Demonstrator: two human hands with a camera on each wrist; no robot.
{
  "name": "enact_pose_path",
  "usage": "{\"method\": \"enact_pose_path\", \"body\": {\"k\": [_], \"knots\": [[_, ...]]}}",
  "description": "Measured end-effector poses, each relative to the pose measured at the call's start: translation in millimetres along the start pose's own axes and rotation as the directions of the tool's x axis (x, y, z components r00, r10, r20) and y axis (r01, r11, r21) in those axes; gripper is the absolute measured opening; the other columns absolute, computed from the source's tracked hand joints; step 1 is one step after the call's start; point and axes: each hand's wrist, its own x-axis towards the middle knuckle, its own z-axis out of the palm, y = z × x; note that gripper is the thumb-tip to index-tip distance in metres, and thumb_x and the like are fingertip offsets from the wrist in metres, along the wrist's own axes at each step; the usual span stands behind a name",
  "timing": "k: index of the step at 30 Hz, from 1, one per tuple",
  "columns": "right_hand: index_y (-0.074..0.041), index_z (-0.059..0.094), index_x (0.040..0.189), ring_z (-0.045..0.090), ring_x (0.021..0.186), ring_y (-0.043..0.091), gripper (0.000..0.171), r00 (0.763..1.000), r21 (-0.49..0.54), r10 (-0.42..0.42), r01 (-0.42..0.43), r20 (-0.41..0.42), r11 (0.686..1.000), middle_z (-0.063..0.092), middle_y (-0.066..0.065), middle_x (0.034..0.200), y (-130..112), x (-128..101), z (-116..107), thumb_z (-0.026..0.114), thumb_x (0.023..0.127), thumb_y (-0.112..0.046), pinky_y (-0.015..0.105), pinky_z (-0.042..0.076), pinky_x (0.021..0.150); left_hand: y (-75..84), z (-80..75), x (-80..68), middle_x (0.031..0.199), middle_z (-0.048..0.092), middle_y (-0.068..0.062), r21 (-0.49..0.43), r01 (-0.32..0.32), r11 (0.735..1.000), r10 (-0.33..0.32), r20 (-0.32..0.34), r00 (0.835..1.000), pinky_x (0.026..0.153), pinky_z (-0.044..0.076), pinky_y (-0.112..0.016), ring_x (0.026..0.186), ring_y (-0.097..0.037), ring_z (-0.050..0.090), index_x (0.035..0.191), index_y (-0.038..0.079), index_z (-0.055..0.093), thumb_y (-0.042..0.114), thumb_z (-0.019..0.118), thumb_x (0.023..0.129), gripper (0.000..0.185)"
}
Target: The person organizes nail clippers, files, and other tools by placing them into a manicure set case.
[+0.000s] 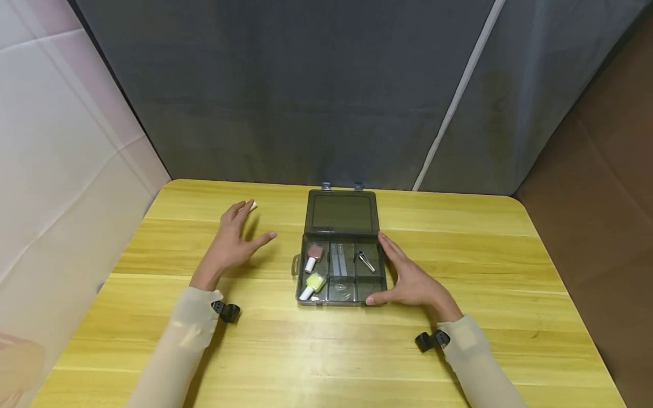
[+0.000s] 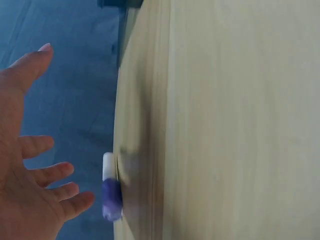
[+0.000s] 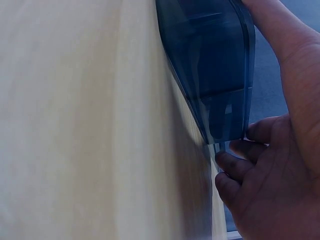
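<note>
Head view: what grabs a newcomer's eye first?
The open smoky organizer box mid-table, lid laid back, with two polish bottles in its left compartments and clippers on the right. The right hand rests against its right side; the left hand hovers spread near a small bottle.

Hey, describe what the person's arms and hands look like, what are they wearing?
Both arms wear long, close-fitting cream sleeves reaching to the wrists. A small black camera mount is strapped at the left wrist and another black mount at the right. The left hand and right hand are bare, with no gloves.
</note>
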Motion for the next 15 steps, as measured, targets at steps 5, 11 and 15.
{"method": "enact_pose_path", "body": {"k": [5,11,15], "knots": [[-0.032,-0.004,0.166,0.016,0.159,0.034,0.144,1.0,0.001,-0.003,0.003,0.001,1.0,-0.004,-0.006,0.175,0.8,0.4,0.3,0.089,0.063,-0.069,0.062,0.032,0.12,-11.2,-6.7,2.2,0.169,0.01,-0.025,0.003,0.03,1.0,-0.03,0.004,1.0,0.117,0.025,-0.072,0.154,-0.05,0.014,0.166,0.011,0.014,0.052,0.07,0.094,0.1],[-0.031,-0.003,0.166,0.015,0.16,0.033,0.143,1.0,-0.002,-0.007,0.007,-0.003,1.0,-0.004,-0.007,0.174,0.6,0.4,0.3,0.089,0.063,-0.068,0.062,0.031,0.121,-26.4,-11.6,6.4,0.166,0.017,-0.03,-0.022,0.063,0.998,-0.063,-0.019,0.998,0.117,0.025,-0.072,0.152,-0.053,0.016,0.165,0.006,0.02,0.05,0.07,0.095,0.097],[-0.03,-0.003,0.167,0.014,0.16,0.033,0.143,1.0,-0.006,-0.013,0.013,-0.004,1.0,-0.004,-0.006,0.174,0.3,0.0,0.5,0.088,0.064,-0.069,0.062,0.03,0.121,-34.7,-14.6,11.2,0.16,0.028,-0.034,-0.069,0.076,0.995,-0.08,-0.052,0.995,0.117,0.028,-0.071,0.148,-0.054,0.027,0.162,0.002,0.026,0.047,0.071,0.096,0.092]]}}
